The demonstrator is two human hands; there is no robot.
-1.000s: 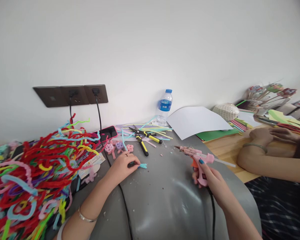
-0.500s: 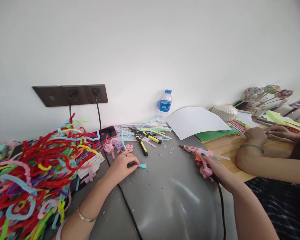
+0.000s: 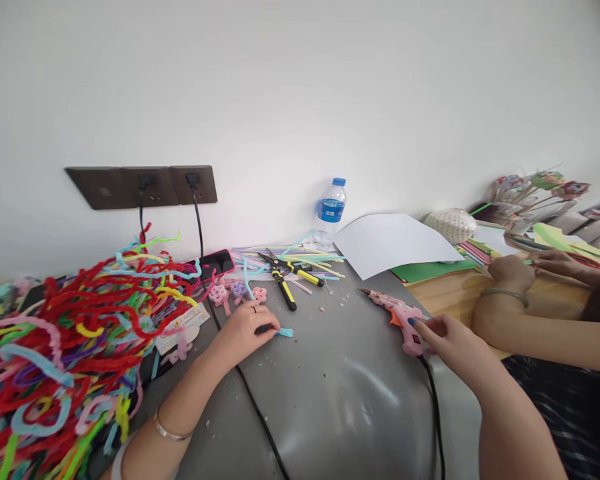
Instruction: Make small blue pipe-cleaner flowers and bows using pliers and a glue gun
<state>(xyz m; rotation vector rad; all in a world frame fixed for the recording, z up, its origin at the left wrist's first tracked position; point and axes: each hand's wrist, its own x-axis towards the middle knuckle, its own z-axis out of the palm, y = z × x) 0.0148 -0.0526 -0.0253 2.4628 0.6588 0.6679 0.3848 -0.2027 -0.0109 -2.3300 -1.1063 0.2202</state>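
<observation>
My left hand is closed in a pinch on a light blue pipe cleaner, whose short bunched end sticks out past the fingertips. A pink hot glue gun lies on the grey table, its dark nozzle pointing to the far left. Beside its handle is my right hand, fingers loosely bent and apart, the thumb tip at the handle's edge. Just beyond my left hand lie pink and purple pipe-cleaner flowers. Yellow-and-black pliers rest on loose pastel pipe cleaners.
A tangled heap of pipe cleaners covers the left side. A black cord crosses the table. A phone, water bottle and white paper are along the wall. At right, another person's arms rest over a wooden surface.
My right hand has loosened from around the glue gun's handle and drawn back to the right; the gun now lies on the table. My left hand has stayed in place.
</observation>
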